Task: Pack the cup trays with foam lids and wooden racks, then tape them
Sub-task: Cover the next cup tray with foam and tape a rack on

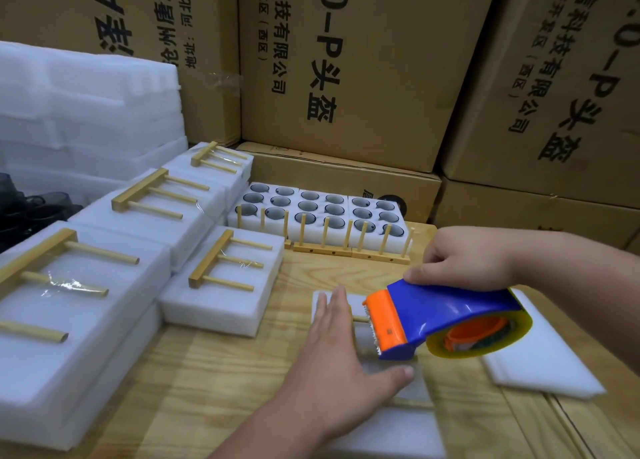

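Foam pack: white foam-lidded cup tray [377, 420] with a wooden rack [360, 319] on top, near the tabletop's [214, 382] front edge.
Handling: likely light, soft, dentable; steady it flat by the lid.
Left hand [341, 351]: fingers straight, thumb spread, pressing the lid.
Right hand [464, 259]: fingers curled, gripping the blue-orange tape dispenser [440, 314] over the pack.

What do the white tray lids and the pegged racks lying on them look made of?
White tray lids: apparently soft foam, with a matte, slightly translucent white surface. Pegged racks: pale unfinished wood or bamboo, yellowish with a faint grain, under glossy clear tape.
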A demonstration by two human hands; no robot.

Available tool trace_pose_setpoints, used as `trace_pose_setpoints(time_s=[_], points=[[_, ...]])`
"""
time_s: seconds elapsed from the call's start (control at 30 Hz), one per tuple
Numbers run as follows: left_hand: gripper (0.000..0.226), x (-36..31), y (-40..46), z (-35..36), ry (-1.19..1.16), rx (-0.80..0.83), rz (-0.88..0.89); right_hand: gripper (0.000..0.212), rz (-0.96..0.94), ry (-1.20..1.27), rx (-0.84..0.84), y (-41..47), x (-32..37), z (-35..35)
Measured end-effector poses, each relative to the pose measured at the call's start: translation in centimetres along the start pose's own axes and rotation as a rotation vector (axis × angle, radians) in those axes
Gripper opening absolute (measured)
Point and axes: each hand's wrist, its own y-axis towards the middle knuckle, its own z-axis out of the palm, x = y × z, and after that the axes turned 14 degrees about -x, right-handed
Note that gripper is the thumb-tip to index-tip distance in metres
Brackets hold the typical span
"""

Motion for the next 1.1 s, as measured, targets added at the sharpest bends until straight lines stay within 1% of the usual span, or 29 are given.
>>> trace_pose_setpoints(time_s=[0.13, 0.2, 0.33, 0.43, 0.53, 0.6, 0.67, 0.77, 0.97, 1.1], points=[[0.142, -1.5, 0.3, 1.4, -0.017, 0.011, -0.003, 0.065, 0.02, 0.103, 0.002, -0.7, -2.0, 2.1], [0.142, -1.6, 0.5, 2.0, 0.063, 0.037, 0.014, 0.066, 0.029, 0.154, 0.01, -1.0, -2.6, 3.3], [0.143, -1.4, 0.8, 2.6, 0.25, 0.069, 0.052, 0.06, 0.011, 0.208, -0.028, -1.4, -3.4, 5.2], [0.138, -1.2, 1.0, 2.7, 0.324, 0.093, 0.081, 0.061, 0.01, 0.232, -0.052, -1.6, -4.1, 5.9], [0.124, -1.4, 1.0, 2.8, 0.43, 0.093, 0.158, 0.063, 0.021, 0.291, -0.103, -2.3, -5.2, 6.3], [0.119, -1.6, 1.1, 3.0, 0.488, 0.083, 0.184, 0.067, 0.026, 0.309, -0.109, -2.8, -5.7, 6.7], [0.12, -1.6, 1.0, 3.1, 0.526, 0.093, 0.187, 0.067, 0.027, 0.309, -0.112, -3.3, -6.2, 7.0], [0.122, -1.4, 1.1, 3.0, 0.586, 0.152, 0.175, 0.064, 0.057, 0.326, -0.122, -4.2, -7.8, 7.4], [0.117, -1.6, 1.2, 2.9, 0.643, 0.216, 0.163, 0.077, 0.126, 0.387, -0.147, -6.4, -11.6, 7.6], [0.115, -2.2, 1.2, 2.6, 0.682, 0.279, 0.141, 0.072, 0.181, 0.417, -0.15, -7.7, -13.0, 7.6]])
